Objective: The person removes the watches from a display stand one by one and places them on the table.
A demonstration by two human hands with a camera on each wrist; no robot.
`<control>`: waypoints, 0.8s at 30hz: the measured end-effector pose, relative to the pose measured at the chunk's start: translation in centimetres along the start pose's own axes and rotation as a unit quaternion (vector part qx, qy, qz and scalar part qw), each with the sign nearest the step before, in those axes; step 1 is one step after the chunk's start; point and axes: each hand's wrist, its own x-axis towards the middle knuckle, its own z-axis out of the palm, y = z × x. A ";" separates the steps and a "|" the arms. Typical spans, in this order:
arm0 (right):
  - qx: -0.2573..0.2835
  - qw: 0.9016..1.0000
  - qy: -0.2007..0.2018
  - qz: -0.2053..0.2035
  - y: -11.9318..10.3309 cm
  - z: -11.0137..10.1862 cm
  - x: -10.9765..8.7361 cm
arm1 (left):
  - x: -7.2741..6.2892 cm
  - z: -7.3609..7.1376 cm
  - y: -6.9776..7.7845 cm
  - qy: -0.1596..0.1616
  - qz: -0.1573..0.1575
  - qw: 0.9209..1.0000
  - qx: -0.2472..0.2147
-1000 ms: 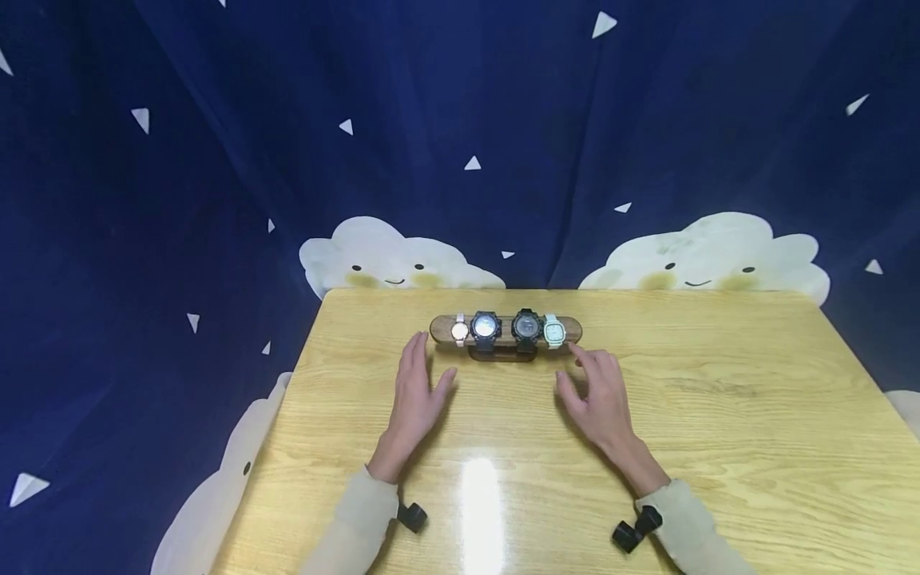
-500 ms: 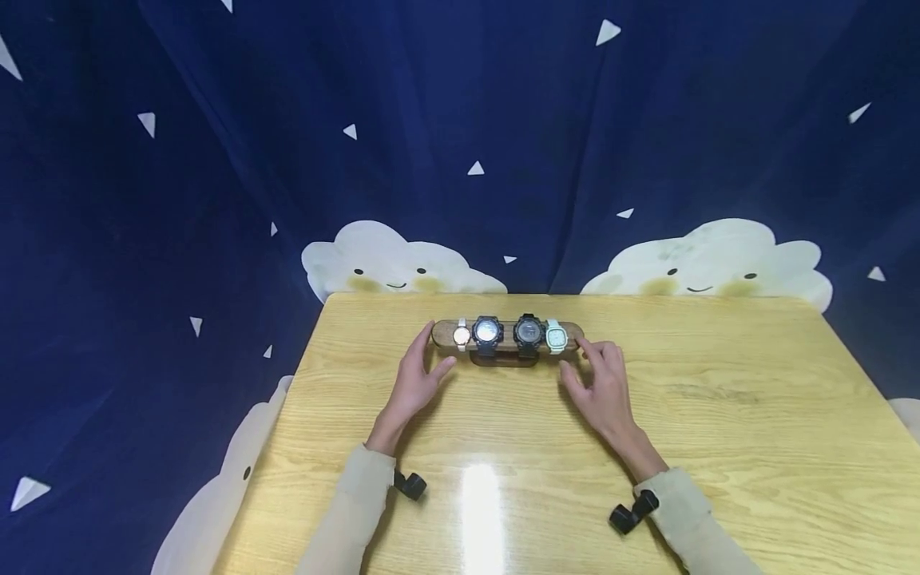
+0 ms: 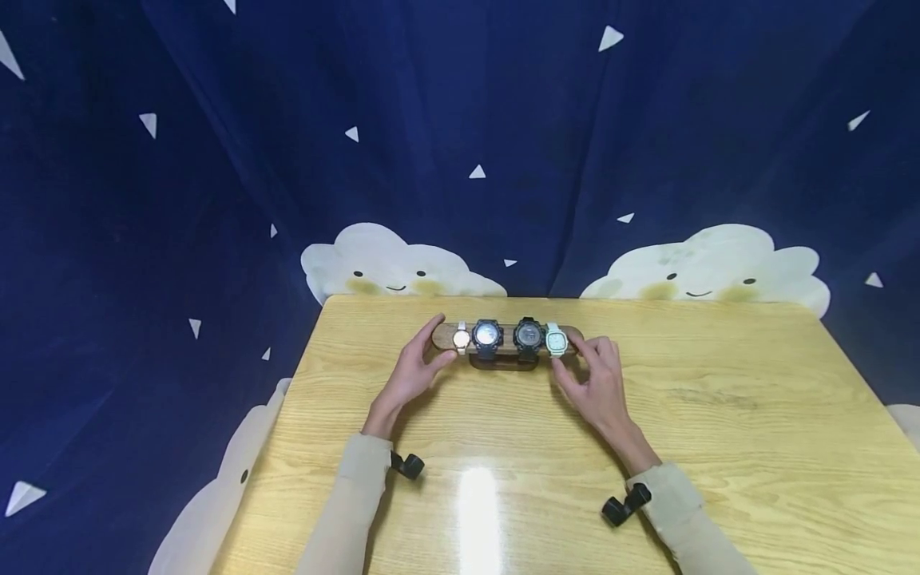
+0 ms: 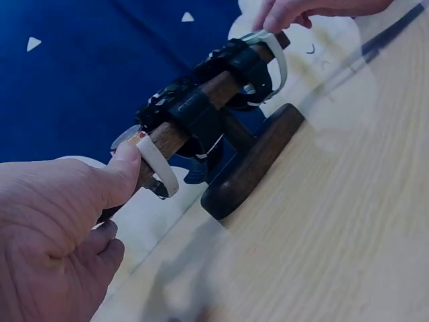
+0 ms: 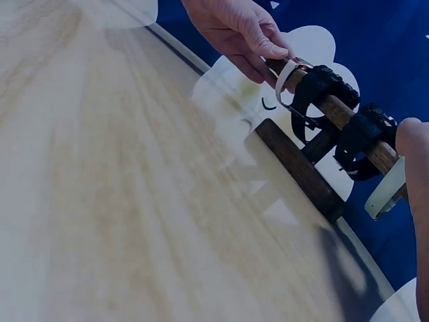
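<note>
A dark wooden watch stand (image 3: pixel 507 339) carries a small watch with a white strap (image 3: pixel 461 339), two chunky black watches (image 3: pixel 487 334) and a mint-green watch (image 3: pixel 557 342). My left hand (image 3: pixel 413 373) grips the bar's left end, its thumb beside the white-strapped watch and its fingers on the far side, as the left wrist view shows. At the opposite end, my right hand (image 3: pixel 598 389) holds the bar with thumb and fingertips close against the mint-green watch. Its exact contact is partly hidden in the right wrist view, where the hand shows only at the edge.
The stand's oblong wooden base (image 5: pixel 301 168) sits on a light wood-grain table (image 3: pixel 719 415), near the back edge. A dark blue curtain (image 3: pixel 460 96) with white triangles and smiling clouds hangs behind and to the left. Black cameras (image 3: pixel 625 505) are strapped at both wrists.
Both hands have closed in on the stand's ends: the left fingers have reached round the left end, and the right thumb has come up to the mint-green watch. The stand stays in place.
</note>
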 end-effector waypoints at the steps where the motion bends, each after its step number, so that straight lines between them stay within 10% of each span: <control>1: -0.002 1.000 0.002 -0.001 0.1 0.1 0.2 | 0.1 0.0 0.1 -0.002 -0.002 1.000 0.000; 24: -0.036 0.998 -0.047 -0.025 0.6 -0.1 1.7 | 0.9 -0.8 -0.1 -0.016 0.010 0.998 0.062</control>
